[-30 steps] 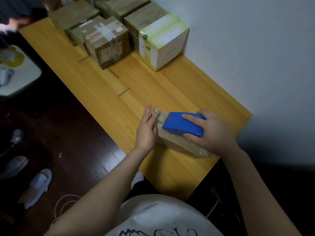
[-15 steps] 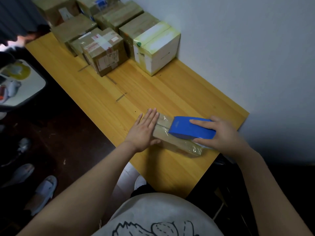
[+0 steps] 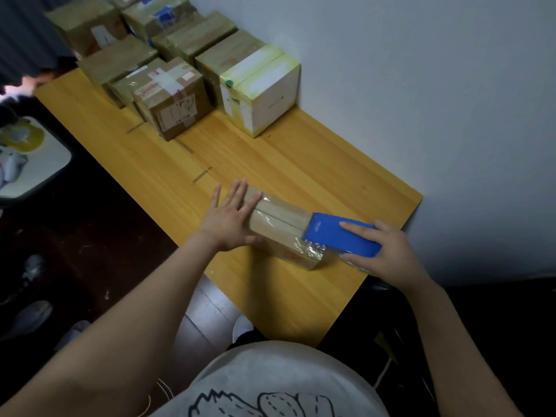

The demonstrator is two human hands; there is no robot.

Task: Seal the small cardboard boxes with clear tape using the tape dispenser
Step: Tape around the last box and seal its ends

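We see a plain pale grey-white wall (image 3: 421, 85) on the right, unmarked, evenly lit, no window in view. A light yellow wooden table (image 3: 270, 164) runs along it, long edge against the wall, with short dark strips (image 3: 201, 175) marking the top. The floor (image 3: 90, 236) is dark wood planks, dim, with a paler reflective patch (image 3: 210, 302) near the table's near edge. At the left edge is a white dark-rimmed surface (image 3: 45, 167) with blurred clutter on it. Pale slippers (image 3: 30, 317) lie on the floor lower left. At top left there is something dark and ribbed (image 3: 21, 31) – we cannot tell what.
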